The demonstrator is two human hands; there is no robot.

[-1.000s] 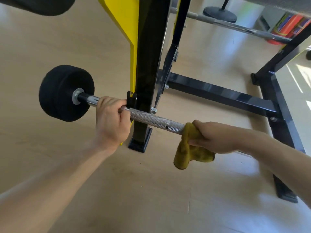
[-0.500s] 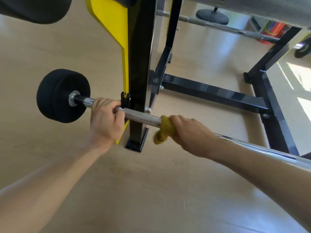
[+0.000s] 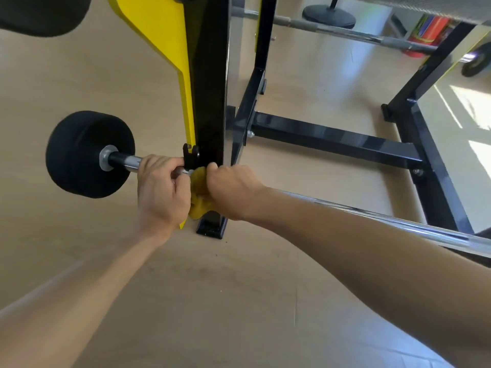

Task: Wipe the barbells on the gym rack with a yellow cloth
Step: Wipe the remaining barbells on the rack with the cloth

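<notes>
Left hand (image 3: 162,193) is gripping the chrome steel barbell (image 3: 393,224); right hand (image 3: 231,188) is clutching the crumpled yellow cloth (image 3: 198,191) around it, touching the left.

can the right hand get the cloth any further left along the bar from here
Probably not. The right hand holds the cloth on the bar right against the left hand, whose grip sits beside the hook. The left hand would need to shift first.

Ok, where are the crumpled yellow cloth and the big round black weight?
crumpled yellow cloth (image 3: 198,193), head view, on the folds between both hands.
big round black weight (image 3: 79,155), head view, on its rounded side.
</notes>
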